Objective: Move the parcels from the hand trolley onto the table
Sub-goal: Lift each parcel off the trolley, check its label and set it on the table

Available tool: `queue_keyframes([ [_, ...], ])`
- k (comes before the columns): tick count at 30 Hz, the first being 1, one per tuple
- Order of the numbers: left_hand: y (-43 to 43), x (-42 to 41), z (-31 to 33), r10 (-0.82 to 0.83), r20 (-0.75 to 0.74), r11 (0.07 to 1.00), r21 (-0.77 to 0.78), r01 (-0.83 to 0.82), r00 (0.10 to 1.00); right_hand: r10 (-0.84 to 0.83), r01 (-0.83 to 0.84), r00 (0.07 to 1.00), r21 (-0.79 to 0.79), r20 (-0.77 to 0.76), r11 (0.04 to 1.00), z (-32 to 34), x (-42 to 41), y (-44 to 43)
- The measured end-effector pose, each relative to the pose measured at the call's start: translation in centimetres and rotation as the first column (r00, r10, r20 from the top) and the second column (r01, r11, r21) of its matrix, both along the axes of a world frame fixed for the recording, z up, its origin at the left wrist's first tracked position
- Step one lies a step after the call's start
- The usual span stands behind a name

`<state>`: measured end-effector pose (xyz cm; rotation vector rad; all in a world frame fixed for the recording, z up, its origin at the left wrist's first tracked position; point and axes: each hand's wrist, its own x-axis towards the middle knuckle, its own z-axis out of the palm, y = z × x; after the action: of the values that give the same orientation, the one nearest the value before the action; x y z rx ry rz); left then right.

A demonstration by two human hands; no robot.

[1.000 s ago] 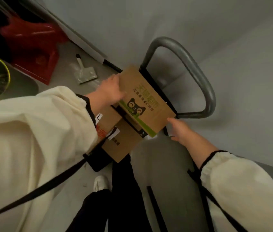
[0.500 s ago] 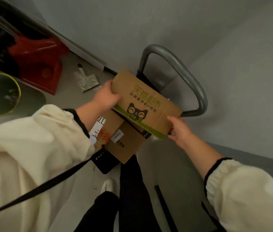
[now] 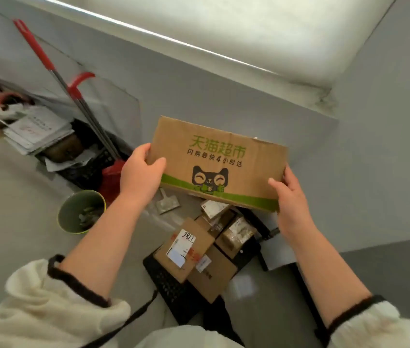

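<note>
Parcel: printed cardboard box, held up above trolley
Left hand: grips left end, thumb on front
Right hand: grips right end, forearm extended

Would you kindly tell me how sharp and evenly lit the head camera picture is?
Head view: print on the cardboard box, held by left hand and right hand, reads sharp; the pale band at top is washed out; parcels below sit dimmer, their fine print blurred.
</note>
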<state>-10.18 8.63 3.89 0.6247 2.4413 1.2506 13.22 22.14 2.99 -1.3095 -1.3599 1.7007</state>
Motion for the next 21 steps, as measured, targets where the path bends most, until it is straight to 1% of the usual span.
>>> queue_keyframes([
  [3,-5.5,0.3,5.8,0.073,-0.035,0.985,0.161,-0.066,0.997,0.013,-0.004,0.998,0.153,-0.059,0.988,6.2,-0.7,-3.7],
  [6,-10.4,0.5,9.5,0.109,-0.063,0.957,0.277,-0.087,0.992,0.015,0.030,0.984,0.247,-0.179,0.969,10.5,-1.0,-7.5],
  [8,-13.2,0.6,11.1,0.113,-0.066,0.942,0.323,-0.086,0.991,0.034,0.033,0.973,0.279,-0.230,0.960,12.3,-1.3,-9.9],
  [12,-17.2,0.9,13.4,0.140,-0.077,0.919,0.382,-0.101,0.987,0.088,0.005,0.948,0.292,-0.306,0.957,14.6,-1.6,-13.1],
  [14,-18.6,1.1,14.7,0.167,-0.108,0.898,0.427,-0.106,0.980,0.104,0.003,0.931,0.293,-0.350,0.956,15.3,-1.7,-14.1],
  [15,-19.3,1.5,15.5,0.191,-0.149,0.891,0.442,-0.108,0.970,0.104,0.007,0.920,0.279,-0.379,0.960,15.5,-1.7,-14.4],
  [17,-20.3,2.6,17.5,0.245,-0.288,0.877,0.474,-0.085,0.926,0.091,0.006,0.900,0.222,-0.426,0.975,15.3,-1.8,-14.7],
  [19,-20.8,4.7,19.7,0.257,-0.501,0.879,0.476,0.015,0.827,0.064,-0.014,0.896,0.114,-0.440,0.993,14.5,-2.0,-15.0],
  [21,-20.7,6.9,21.6,0.210,-0.682,0.898,0.418,0.137,0.701,0.016,-0.035,0.879,-0.031,-0.476,0.999,13.6,-2.3,-15.7],
])
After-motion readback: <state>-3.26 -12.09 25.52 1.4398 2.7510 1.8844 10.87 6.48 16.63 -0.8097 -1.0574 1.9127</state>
